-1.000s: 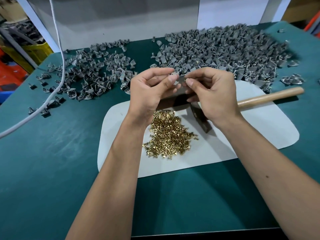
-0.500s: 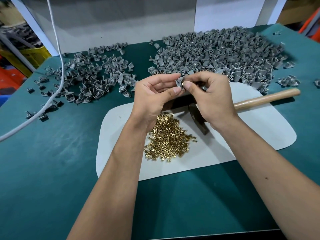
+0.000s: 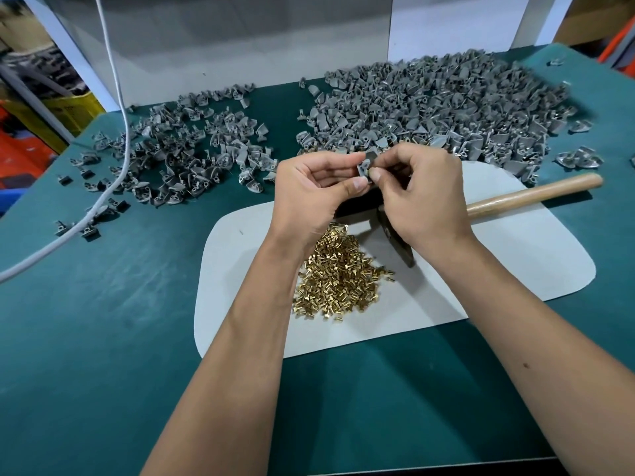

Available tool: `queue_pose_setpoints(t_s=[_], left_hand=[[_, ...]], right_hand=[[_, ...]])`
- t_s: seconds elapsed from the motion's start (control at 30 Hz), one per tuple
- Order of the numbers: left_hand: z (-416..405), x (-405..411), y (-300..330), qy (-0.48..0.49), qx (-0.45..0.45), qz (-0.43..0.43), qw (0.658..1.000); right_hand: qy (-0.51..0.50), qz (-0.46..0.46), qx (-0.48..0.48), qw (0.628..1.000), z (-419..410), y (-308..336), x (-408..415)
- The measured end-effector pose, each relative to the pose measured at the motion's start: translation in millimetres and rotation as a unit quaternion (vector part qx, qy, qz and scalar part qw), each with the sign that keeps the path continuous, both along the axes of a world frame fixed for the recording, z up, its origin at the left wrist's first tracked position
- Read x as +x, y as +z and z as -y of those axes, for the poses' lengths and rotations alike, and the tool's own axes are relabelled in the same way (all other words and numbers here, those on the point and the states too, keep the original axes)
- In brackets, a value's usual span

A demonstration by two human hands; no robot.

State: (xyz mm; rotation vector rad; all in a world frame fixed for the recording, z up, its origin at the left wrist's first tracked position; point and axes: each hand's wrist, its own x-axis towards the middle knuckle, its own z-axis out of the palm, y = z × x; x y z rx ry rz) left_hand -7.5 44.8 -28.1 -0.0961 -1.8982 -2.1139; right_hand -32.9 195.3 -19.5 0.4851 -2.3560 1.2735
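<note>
Fingers of left hand [image 3: 314,190] & right hand [image 3: 421,194] curled tight, both pinching one grey clip [image 3: 365,166].

Both bare forearms reach forward and converge above the work. The left hand [image 3: 314,192], palm turned inward, pinches a small grey plastic piece [image 3: 364,164] between thumb and curled fingers. The right hand [image 3: 424,197], its back to the camera, meets it fingertip to fingertip, thumb and forefinger pinching the same piece.
</note>
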Motion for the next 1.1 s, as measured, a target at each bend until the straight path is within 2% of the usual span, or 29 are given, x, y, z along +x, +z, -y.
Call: queue_pose_setpoints(t_s=[0.33, 0.53, 0.87, 0.97, 1.1], left_hand=[[-2.3, -0.7, -2.1, 0.028, -0.056, 0.012, 0.998], [4.3, 0.8, -0.7, -0.002, 0.003, 0.025, 1.000], [5.9, 2.4, 2.7, -0.060, 0.090, 0.060, 0.992], [5.2, 2.6, 3.0, -0.077, 0.103, 0.075, 0.989], [4.2, 2.5, 2.5, -0.077, 0.077, 0.061, 0.992]], right_hand=[[-0.009, -0.005, 0.059, 0.998, 2.3, 3.3, 4.0], [0.043, -0.030, 0.046, 0.998, -3.8, 1.1, -2.3], [0.076, -0.181, 0.075, 0.978, -14.8, 1.4, -4.8], [0.079, -0.186, 0.080, 0.976, -16.5, 2.2, -6.6], [0.064, -0.157, 0.068, 0.983, -13.8, 0.5, -6.5]])
